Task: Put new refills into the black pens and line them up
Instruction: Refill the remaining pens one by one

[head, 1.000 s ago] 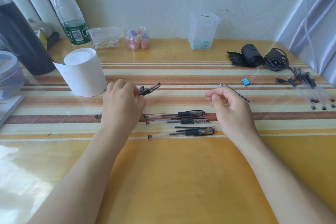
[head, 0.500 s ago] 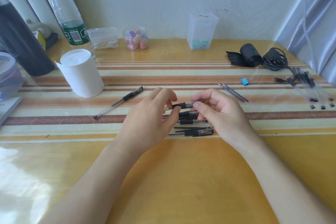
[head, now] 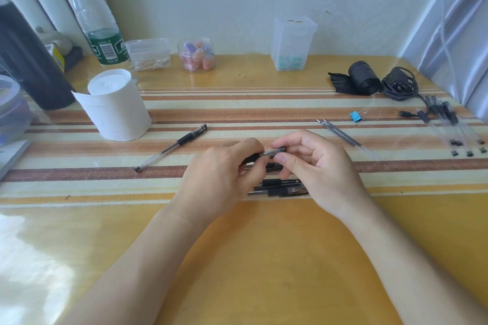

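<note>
Both hands pinch one black pen above the middle of the table.

The left hand (head: 224, 179) grips the pen (head: 273, 152) by its dark grip section; the right hand (head: 314, 166) pinches the capped end between thumb and fingers. More pens (head: 280, 188) lie side by side on the table (head: 264, 258) under the hands. One pen (head: 171, 147) lies apart toward the left edge, near a paper roll (head: 116, 105). Two refills (head: 340, 132) lie toward the right edge, near a blue clip (head: 355, 115).
</note>
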